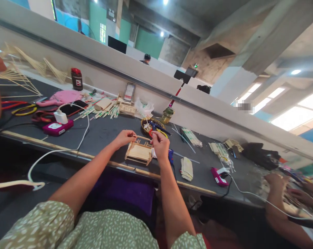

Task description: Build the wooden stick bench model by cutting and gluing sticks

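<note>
A miniature wooden bench or bed [139, 152], built of thin sticks with a flat slatted seat and a railed back, stands at the table's front edge. At its upper left corner, the fingers of my left hand [124, 138] are pinched together on the end of the back rail. My right hand [160, 143] is closed in a pinch at the rail's other end. My fingers partly cover both ends of the back. Just behind is a woven basket [143, 129] with small wooden pieces and coloured-handled tools, partly hidden by my right hand.
Wooden sticks [104, 109], a pink fan-like object [65, 98], a lidded jar [76, 79] and a purple power strip [58, 127] with a white cable lie left. A folded cloth [187, 168] and another power strip [220, 177] are right. Co-workers' hands [278, 183] show at the far right.
</note>
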Motion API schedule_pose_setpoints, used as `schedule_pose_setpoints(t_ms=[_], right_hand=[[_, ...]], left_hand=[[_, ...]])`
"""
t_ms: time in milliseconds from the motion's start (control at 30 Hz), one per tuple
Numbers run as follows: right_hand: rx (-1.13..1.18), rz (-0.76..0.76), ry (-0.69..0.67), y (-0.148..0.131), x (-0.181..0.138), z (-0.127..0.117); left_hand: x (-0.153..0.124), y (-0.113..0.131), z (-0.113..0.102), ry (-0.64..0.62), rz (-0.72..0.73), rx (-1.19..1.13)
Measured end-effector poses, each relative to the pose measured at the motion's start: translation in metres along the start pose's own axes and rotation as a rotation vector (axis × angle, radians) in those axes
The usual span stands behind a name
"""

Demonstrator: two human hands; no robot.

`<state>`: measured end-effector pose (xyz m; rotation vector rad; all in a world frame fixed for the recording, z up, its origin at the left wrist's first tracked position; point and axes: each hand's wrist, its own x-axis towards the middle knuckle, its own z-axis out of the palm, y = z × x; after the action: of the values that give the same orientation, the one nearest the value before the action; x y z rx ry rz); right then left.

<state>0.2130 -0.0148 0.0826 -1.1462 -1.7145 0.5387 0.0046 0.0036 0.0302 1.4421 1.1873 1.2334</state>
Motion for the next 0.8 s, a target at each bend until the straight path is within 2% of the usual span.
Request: schedule_pose_setpoints(t_ms=[133, 267, 433, 667, 800], right_hand=[[-0.316, 0.025, -0.028, 0.031, 0.047, -0.021], [-0.616, 0.131, -0.224, 0.053, 0.082, -0.021], [-0.691, 0.178, -0.292, 0.065, 0.101, -0.003], [-0.746, 0.232, -0.372, 0.068, 0.106, 0.021], [-0.793, 0.279, -0.354, 0.069, 0.107, 0.027]], left_hand=[[-0.001, 0.004, 0.001, 0.013, -0.005, 0.032], [-0.001, 0.004, 0.001, 0.022, 0.003, 0.045], [-0.002, 0.004, 0.001, 0.029, 0.03, 0.019], [-0.002, 0.0, 0.0, 0.03, 0.069, 0.075], [-0.001, -0.005, 0.0, 0.03, 0.085, 0.079]])
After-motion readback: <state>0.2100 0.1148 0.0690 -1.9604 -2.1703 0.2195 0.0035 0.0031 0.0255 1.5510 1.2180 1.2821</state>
